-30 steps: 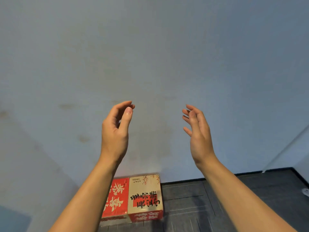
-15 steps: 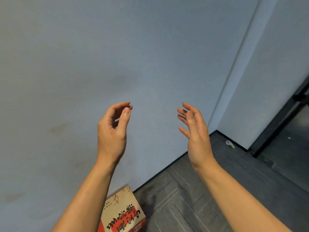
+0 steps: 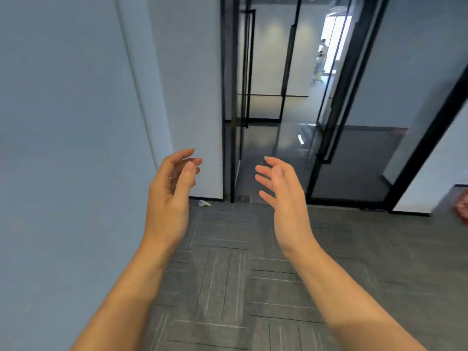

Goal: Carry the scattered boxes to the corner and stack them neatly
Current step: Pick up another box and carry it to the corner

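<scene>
My left hand (image 3: pixel 171 196) and my right hand (image 3: pixel 283 196) are raised side by side in front of me, palms facing each other, fingers apart and holding nothing. A blurred red shape (image 3: pixel 462 207), possibly a box, shows at the far right edge on the floor. The red and cream boxes by the wall are out of view.
A blue wall (image 3: pixel 71 148) runs along my left. Ahead stands a black-framed glass door (image 3: pixel 268 110) with a corridor behind it, where a person stands far off. A small pale object (image 3: pixel 204 203) lies by the baseboard. Grey carpet tiles (image 3: pixel 228 287) cover the floor.
My view has swung right, away from the wall and the boxes, which have left the frame. The glass door and corridor have come into sight. Both hands keep the same raised, empty pose.
</scene>
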